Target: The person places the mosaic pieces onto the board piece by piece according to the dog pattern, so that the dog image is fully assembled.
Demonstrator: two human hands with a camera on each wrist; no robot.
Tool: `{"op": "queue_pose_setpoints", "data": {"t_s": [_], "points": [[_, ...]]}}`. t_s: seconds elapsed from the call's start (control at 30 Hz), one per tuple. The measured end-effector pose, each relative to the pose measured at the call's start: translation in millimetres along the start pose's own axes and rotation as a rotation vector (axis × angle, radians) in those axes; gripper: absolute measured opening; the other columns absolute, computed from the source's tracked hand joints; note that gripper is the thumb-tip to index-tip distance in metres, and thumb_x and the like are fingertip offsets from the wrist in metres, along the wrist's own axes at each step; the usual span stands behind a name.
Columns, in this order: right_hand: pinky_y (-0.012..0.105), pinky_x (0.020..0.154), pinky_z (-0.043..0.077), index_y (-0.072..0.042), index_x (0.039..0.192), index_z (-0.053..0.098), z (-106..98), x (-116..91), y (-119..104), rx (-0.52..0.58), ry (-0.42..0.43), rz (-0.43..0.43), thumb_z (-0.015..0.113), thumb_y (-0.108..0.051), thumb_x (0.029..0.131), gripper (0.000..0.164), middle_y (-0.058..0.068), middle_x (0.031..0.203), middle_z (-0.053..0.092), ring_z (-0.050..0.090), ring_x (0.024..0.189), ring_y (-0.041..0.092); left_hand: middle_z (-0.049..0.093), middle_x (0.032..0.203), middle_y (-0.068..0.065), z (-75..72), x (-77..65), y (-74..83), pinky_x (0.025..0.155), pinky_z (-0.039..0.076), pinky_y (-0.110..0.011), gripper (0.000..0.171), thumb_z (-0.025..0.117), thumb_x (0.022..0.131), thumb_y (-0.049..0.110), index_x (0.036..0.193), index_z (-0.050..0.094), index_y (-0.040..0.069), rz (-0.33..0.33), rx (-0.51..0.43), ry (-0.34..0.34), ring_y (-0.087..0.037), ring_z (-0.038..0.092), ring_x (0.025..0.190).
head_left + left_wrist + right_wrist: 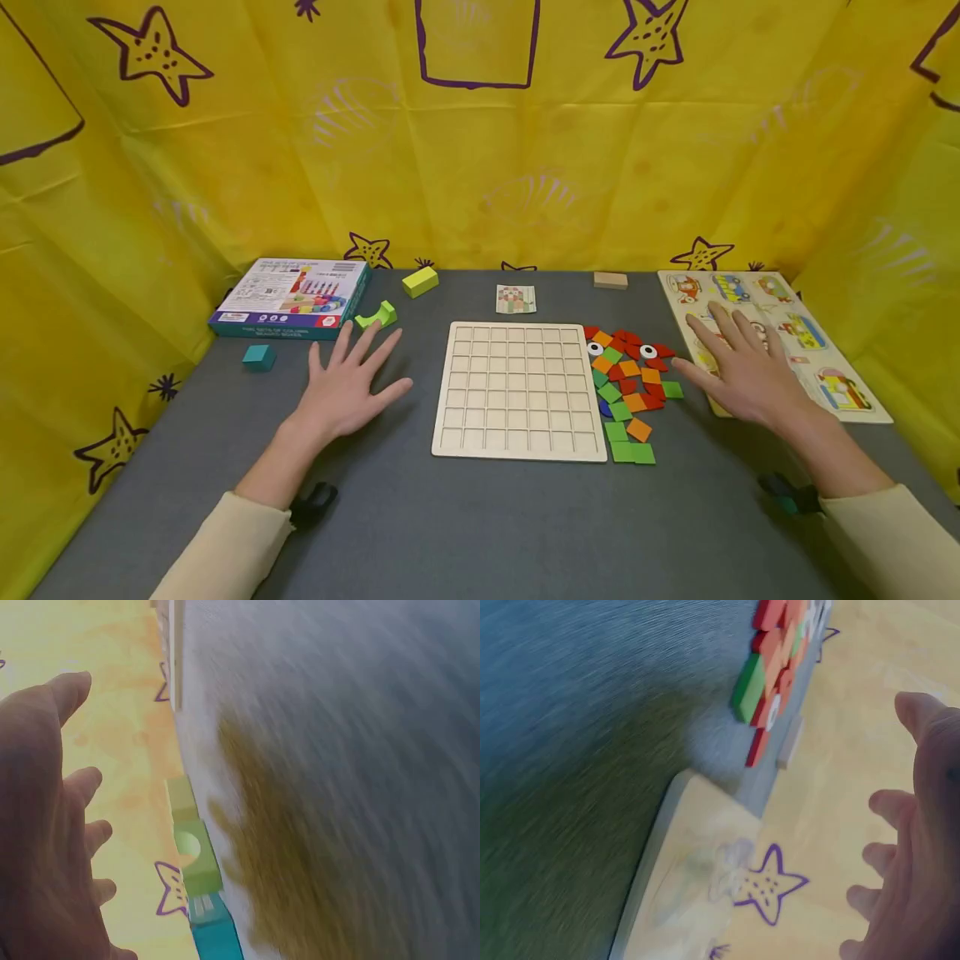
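Observation:
My left hand is spread with straight fingers above the table, between a teal block and a wooden grid board. Its fingertips overlap a light green arched block in the head view. The left wrist view shows that hand holding nothing. On the other side, my right hand is also spread, over the picture puzzle board. In the right wrist view this hand is raised off the surface. Red, orange and green tiles, with two eye pieces, lie in a loose pile along the grid board's right edge.
A small picture card lies behind the grid board. At the back stand a yellow block and a plain wooden block. A flat toy box is at the back left. Yellow cloth with drawn stars surrounds the grey table.

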State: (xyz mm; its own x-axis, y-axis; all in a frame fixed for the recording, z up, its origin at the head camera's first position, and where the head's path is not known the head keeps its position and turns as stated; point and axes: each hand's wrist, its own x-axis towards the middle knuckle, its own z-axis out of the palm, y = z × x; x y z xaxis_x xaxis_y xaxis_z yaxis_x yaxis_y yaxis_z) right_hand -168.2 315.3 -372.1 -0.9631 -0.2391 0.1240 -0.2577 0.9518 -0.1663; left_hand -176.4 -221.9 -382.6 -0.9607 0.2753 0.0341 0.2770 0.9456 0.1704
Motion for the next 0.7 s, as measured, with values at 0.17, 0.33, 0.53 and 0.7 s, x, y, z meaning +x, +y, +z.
{"op": "queue_pose_setpoints", "data": {"t_s": [0.17,0.33,0.53,0.7], "points": [[0.075,0.109,0.002,-0.005,0.158,0.032,1.8,19.5,-12.4,0.058,0.011,-0.033,0.058,-0.051,0.100,0.079,0.032,0.161,0.016,0.016,0.143,0.056,0.009,0.169,-0.011,7.3,12.3,11.5,0.106,-0.003,-0.078,0.086,0.043,0.094,0.073,0.164,0.019,0.028,0.003,-0.069,0.020,-0.044,-0.005,0.151],[0.071,0.109,0.018,0.002,0.150,0.044,11.3,50.2,-25.8,0.163,0.025,-0.108,0.069,-0.032,0.097,0.068,0.033,0.155,0.029,0.028,0.138,0.055,0.010,0.168,-0.009,15.7,26.6,15.8,0.108,0.006,-0.077,0.084,0.053,0.095,0.065,0.163,0.022,0.026,0.048,-0.203,0.072,-0.044,0.002,0.151],[0.066,0.107,0.031,0.005,0.146,0.048,20.5,81.5,-32.2,0.284,-0.094,-0.111,0.067,-0.022,0.099,0.058,0.032,0.150,0.036,0.036,0.135,0.052,0.016,0.167,-0.006,26.8,46.3,17.5,0.113,0.013,-0.069,0.080,0.064,0.097,0.047,0.162,0.028,0.019,0.172,-0.416,0.115,-0.037,0.006,0.152],[0.062,0.104,0.038,0.009,0.137,0.055,22.7,95.1,-26.6,0.308,-0.177,-0.075,0.065,-0.016,0.100,0.046,0.032,0.138,0.049,0.047,0.126,0.048,0.024,0.165,-0.005,36.9,58.3,16.8,0.115,0.020,-0.063,0.073,0.066,0.097,0.037,0.159,0.035,0.014,0.227,-0.576,0.068,-0.030,0.017,0.151]]}}
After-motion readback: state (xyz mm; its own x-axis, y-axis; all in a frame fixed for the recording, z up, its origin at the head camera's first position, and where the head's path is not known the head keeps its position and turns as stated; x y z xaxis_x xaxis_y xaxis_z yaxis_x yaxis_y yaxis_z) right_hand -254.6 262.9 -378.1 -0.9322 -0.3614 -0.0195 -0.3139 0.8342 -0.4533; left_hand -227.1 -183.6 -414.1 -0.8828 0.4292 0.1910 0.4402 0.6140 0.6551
